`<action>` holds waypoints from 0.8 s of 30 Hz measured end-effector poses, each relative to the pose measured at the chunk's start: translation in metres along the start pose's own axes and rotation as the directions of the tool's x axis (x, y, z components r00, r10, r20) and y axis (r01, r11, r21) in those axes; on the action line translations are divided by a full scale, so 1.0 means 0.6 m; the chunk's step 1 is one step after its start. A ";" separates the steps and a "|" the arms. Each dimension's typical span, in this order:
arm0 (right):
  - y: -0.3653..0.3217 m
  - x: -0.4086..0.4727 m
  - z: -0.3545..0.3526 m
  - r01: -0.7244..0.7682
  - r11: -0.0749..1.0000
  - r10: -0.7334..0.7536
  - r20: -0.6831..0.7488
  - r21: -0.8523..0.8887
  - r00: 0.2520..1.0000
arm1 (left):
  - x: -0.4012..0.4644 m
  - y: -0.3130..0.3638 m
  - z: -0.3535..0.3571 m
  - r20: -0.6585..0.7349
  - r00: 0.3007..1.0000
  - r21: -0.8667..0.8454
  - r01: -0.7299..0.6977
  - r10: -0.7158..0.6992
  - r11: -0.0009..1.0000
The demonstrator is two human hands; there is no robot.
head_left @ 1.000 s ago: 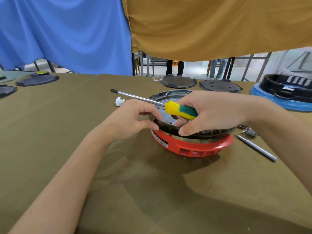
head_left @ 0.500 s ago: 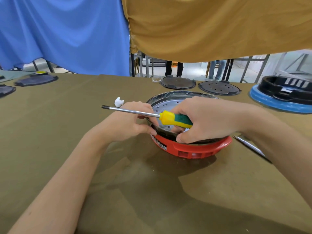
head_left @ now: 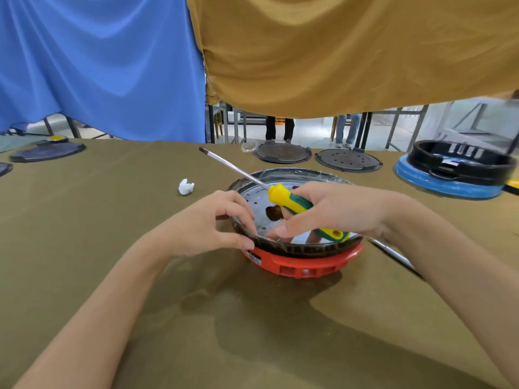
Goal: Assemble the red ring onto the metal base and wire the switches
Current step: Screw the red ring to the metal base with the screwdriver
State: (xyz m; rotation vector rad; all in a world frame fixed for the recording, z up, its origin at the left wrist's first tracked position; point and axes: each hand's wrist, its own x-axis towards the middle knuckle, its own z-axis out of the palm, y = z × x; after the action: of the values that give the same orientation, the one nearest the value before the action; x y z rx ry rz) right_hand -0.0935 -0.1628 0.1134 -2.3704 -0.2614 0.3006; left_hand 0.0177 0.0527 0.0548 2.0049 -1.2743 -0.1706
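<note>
a shiny metal base [head_left: 283, 189] sits on top of a red ring [head_left: 303, 262] near the middle of an olive-green cloth-covered surface [head_left: 112, 220]. the left hand [head_left: 207, 226] pinches the base's near-left rim between curled fingers and thumb. the right hand [head_left: 328, 209] grips a yellow and green screwdriver [head_left: 292, 204] over the base, its shaft angled up and away to the left. a small white scrap [head_left: 186, 187] lies just left of the base.

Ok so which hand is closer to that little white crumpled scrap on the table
Left. The left hand grips the metal base's near-left rim, just below and right of the white scrap. The right hand holds the screwdriver over the base, farther right.
</note>
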 end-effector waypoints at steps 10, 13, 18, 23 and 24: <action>0.020 -0.011 -0.015 -0.045 0.995 0.048 -0.038 0.092 0.998 | -0.002 -0.014 0.000 0.014 0.999 -0.022 0.033 -0.033 0.999; 0.046 -0.035 -0.053 -0.019 0.960 0.110 -0.310 0.281 0.945 | -0.003 -0.009 -0.005 -0.113 0.986 -0.124 0.105 -0.120 0.987; 0.128 -0.059 -0.069 -0.150 0.910 0.387 -0.659 0.388 0.645 | 0.006 0.004 0.015 -0.175 0.840 -0.496 0.375 -0.513 0.783; 0.166 -0.060 -0.058 -0.094 0.692 0.602 -0.499 0.716 0.623 | 0.020 0.006 0.031 -0.016 0.753 -0.678 0.475 -0.658 0.560; 0.172 -0.058 -0.059 -0.074 0.666 0.612 -0.487 0.743 0.622 | 0.020 0.006 0.035 -0.012 0.745 -0.682 0.481 -0.667 0.550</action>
State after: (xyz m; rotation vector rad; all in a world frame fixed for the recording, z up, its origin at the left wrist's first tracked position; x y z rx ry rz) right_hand -0.1056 -0.2692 0.0726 -1.5999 0.6512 -0.3295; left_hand 0.0111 0.0312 0.0455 1.6610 -0.2312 -0.5561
